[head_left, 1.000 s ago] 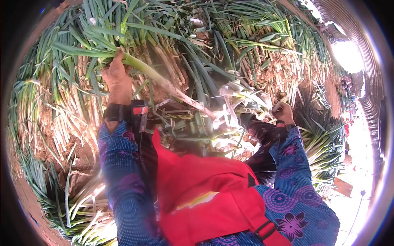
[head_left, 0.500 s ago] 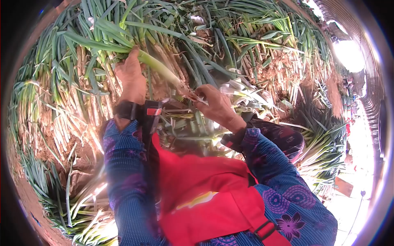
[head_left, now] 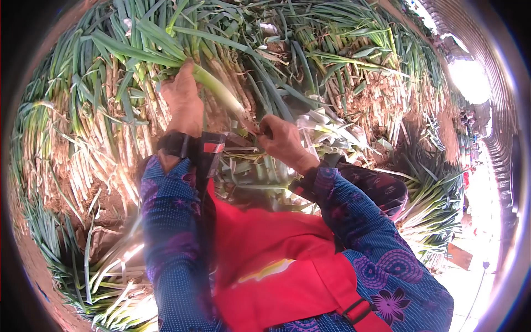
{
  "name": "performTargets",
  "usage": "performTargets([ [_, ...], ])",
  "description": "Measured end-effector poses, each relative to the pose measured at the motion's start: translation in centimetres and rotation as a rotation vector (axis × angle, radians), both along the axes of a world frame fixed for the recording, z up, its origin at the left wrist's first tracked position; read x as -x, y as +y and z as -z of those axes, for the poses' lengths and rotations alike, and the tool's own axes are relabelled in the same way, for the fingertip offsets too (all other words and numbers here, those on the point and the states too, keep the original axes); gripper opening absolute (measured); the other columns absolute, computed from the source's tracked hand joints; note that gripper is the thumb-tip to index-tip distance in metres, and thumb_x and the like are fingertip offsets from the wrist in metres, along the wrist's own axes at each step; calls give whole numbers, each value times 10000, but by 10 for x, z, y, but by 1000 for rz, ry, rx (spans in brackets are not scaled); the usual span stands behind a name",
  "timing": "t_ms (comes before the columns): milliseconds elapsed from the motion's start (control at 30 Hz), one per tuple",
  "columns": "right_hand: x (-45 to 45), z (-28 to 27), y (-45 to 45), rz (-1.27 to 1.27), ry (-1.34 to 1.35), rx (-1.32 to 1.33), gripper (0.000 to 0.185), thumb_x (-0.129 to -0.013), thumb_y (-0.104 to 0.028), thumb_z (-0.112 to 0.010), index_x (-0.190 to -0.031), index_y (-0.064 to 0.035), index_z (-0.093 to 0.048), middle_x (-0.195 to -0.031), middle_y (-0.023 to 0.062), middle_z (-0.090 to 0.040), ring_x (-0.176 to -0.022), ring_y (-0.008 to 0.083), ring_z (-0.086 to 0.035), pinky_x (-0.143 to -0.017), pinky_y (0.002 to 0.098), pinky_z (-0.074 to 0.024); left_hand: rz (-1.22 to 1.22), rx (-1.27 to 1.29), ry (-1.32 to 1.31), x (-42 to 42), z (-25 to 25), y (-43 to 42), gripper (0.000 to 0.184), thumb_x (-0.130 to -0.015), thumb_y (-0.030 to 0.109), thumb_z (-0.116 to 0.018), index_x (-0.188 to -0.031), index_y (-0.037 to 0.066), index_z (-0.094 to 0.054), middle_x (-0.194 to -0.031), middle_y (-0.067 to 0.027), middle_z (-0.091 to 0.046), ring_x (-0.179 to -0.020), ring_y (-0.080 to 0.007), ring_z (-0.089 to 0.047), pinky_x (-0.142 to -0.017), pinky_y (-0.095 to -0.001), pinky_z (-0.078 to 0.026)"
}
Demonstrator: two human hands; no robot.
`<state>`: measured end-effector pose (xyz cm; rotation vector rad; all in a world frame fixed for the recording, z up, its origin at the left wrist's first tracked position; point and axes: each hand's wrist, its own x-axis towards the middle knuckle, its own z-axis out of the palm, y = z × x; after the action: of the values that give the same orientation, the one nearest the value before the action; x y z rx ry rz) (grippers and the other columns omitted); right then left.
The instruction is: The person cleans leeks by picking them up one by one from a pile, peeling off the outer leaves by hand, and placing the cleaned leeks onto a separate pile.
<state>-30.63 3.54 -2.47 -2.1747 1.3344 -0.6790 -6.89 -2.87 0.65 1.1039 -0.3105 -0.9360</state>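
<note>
My left hand (head_left: 185, 105) is wrapped round a large green onion (head_left: 218, 91) where its green leaves meet the pale stalk. The stalk slants down to the right, its leaves fanning out to the upper left. At the root end, my right hand (head_left: 283, 143) is closed in a pinch, thumb and finger at the brownish tip. Whether it grips the roots or a strip of loose skin is hard to make out. Peeled leaves and scraps (head_left: 332, 127) lie just beyond the right hand.
Upright green onions with soil on their stalks (head_left: 83, 149) are stacked at the left, and another stack (head_left: 365, 88) stands at the back right. Onions with cleaner stalks lie at lower left (head_left: 127, 304) and at right (head_left: 426, 216). A red apron (head_left: 276, 243) covers my lap.
My left hand has shifted slightly right with the green onion. My right hand has moved a little left, staying at the root end, and the stalk tilts down more steeply.
</note>
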Motion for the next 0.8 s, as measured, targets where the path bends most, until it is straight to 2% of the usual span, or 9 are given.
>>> performTargets([
  [100,-3,3,0,-44,0,89,158,-719,-104,-653,-841,-55,-565,-772,138,-604,-751,346,-613,-664,427,-467,-31,-24,13,0,2,-1,486,-777,171,-757,-1079,6,-413,-968,-102,-599,-761,-174,-605,-585,-309,-476],
  [233,-6,3,2,-157,26,242,168,-689,-96,-636,-838,-54,-572,-745,115,-574,-725,321,-602,-637,427,-467,-64,-89,-10,-4,2,-3,481,-767,182,-761,-1069,-7,-438,-975,-114,-596,-798,-196,-600,-651,-326,-482],
  [333,-11,-10,14,-322,83,341,123,-656,-58,-597,-752,-68,-522,-709,77,-533,-671,304,-574,-603,407,-468,-95,-131,-53,-4,10,-7,493,-760,200,-767,-1074,-27,-462,-997,-134,-598,-850,-215,-595,-722,-338,-483],
  [367,-11,-2,18,-373,119,396,169,-635,-95,-616,-766,-71,-512,-725,70,-515,-689,282,-565,-592,388,-456,-108,-128,-76,-2,13,-8,506,-758,205,-768,-1087,-37,-470,-1014,-142,-600,-873,-219,-594,-745,-342,-482],
  [467,-6,8,34,-573,218,371,196,-624,-132,-635,-770,-80,-514,-767,64,-523,-725,259,-573,-613,373,-452,-100,-148,-88,-1,9,-6,555,-756,216,-770,-1143,-59,-482,-1073,-160,-607,-914,-230,-600,-778,-345,-481],
  [500,-5,5,39,-619,243,379,207,-626,-132,-661,-798,-99,-552,-777,45,-534,-773,236,-579,-667,369,-460,-90,-160,-81,-1,5,-4,573,-755,218,-770,-1164,-65,-484,-1094,-165,-609,-923,-233,-603,-783,-344,-481],
  [600,-5,-5,44,-613,197,462,211,-624,-140,-667,-782,-92,-538,-793,54,-539,-838,235,-565,-742,365,-451,-110,-145,-122,2,-4,0,565,-769,196,-755,-1188,-73,-489,-1108,-169,-617,-918,-238,-610,-781,-345,-482],
  [700,-1,-1,43,-681,206,385,219,-618,-137,-665,-791,-85,-542,-796,63,-536,-885,243,-544,-797,374,-437,-210,-62,-215,-1,2,-8,271,-791,174,-755,-955,11,-612,-835,-68,-640,-652,-160,-577,-515,-298,-443],
  [800,15,17,49,-713,303,222,226,-603,-124,-659,-796,-78,-551,-806,68,-543,-879,254,-539,-796,382,-441,-238,-40,-190,-7,-9,-7,271,-800,178,-751,-943,6,-599,-829,-68,-640,-647,-164,-576,-510,-298,-438],
])
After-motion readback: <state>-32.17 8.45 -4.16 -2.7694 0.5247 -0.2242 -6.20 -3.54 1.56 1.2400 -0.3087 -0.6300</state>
